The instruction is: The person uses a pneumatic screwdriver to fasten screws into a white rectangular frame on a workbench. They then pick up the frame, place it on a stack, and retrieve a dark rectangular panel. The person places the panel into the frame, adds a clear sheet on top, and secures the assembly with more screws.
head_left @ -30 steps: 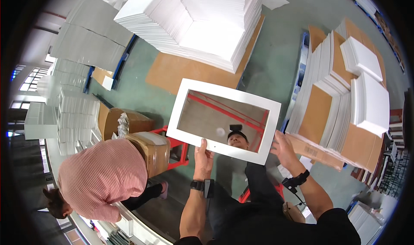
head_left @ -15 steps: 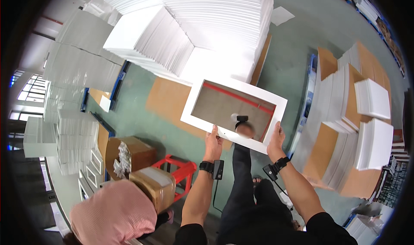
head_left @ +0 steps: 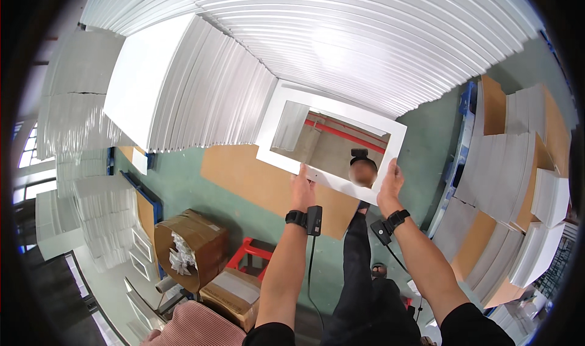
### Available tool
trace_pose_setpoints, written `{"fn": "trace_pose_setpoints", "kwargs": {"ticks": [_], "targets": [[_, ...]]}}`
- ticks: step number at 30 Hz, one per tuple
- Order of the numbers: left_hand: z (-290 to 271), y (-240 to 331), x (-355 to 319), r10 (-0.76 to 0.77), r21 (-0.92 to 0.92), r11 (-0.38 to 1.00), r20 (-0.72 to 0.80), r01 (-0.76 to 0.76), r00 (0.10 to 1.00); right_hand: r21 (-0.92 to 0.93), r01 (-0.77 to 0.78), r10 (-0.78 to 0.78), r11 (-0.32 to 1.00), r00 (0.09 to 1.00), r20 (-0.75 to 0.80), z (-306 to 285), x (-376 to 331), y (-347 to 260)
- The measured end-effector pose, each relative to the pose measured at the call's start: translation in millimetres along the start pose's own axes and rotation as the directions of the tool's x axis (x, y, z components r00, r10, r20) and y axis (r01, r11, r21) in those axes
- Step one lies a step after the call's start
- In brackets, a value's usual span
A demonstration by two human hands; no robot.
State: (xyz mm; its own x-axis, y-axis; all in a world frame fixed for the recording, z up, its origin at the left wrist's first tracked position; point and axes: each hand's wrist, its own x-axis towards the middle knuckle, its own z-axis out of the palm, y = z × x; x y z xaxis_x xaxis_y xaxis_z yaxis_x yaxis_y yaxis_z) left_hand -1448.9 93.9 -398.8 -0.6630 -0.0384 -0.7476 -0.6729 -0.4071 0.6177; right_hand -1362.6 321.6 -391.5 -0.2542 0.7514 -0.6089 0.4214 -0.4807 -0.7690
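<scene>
A rectangular mirror with a wide white frame is held out in front of me, its glass facing up and reflecting red pipes and a blurred head. My left hand grips the near edge toward its left part, thumb on top of the frame. At the near right corner my right hand is closed round the frame's short side. The mirror's far edge overlaps a tall stack of white flat pieces; whether it touches them I cannot tell. Left of it stands a lower white stack.
Brown cardboard lies under the stacks. To the left are an open carton with crumpled wrapping, a taped box, a red stool and a co-worker's striped back. White and brown stacks stand on a blue pallet at right.
I have moved forward with the mirror, and the white stacks now loom larger and closer. Both hands keep their hold on the frame. The co-worker sits lower in the picture.
</scene>
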Motion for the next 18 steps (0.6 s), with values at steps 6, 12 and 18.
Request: {"fn": "trace_pose_setpoints", "kwargs": {"ticks": [6,12,18], "targets": [[4,8,41,0.015,0.014,1.000,-0.081,-0.014,0.997,0.015,-0.057,0.056,0.998,0.998,0.031,30,7,-5],[38,19,42,0.075,0.171,0.985,-0.287,-0.026,0.955,-0.036,-0.009,0.010,0.999,1.000,0.019,42,17,2],[16,17,66,0.146,0.450,0.893,-0.250,-0.019,0.957,-0.336,0.131,-0.115,0.933,0.991,0.068,36,35,23]]}}
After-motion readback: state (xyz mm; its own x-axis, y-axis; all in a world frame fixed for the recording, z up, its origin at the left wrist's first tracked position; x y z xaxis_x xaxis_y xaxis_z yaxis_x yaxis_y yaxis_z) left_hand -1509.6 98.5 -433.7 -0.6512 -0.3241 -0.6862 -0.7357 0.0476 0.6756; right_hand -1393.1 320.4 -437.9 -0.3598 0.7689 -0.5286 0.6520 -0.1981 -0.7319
